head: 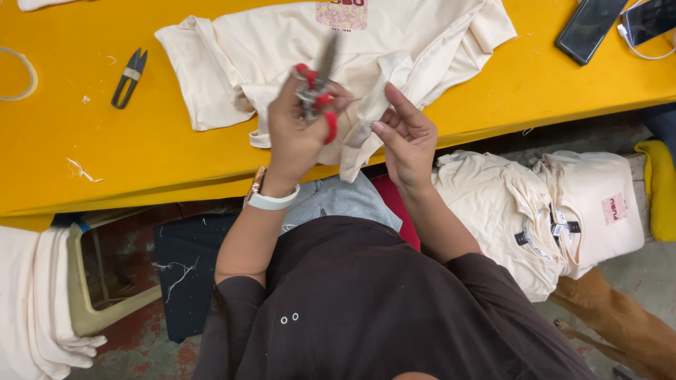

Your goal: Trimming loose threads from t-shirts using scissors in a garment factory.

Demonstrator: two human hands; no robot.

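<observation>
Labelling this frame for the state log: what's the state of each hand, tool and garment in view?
left hand: raised, gripping red-handled scissors
red-handled scissors: held upright, blurred
right hand: pinching shirt fabric
cream T-shirt: crumpled on yellow table, hem hanging off the edge
thread snips: lying untouched on table
phone: screen dark
folded cream shirts: stacked beside the person

Yellow table (141,151) bears cream shirt (282,49), thread snips (129,77), phones (590,27).
</observation>
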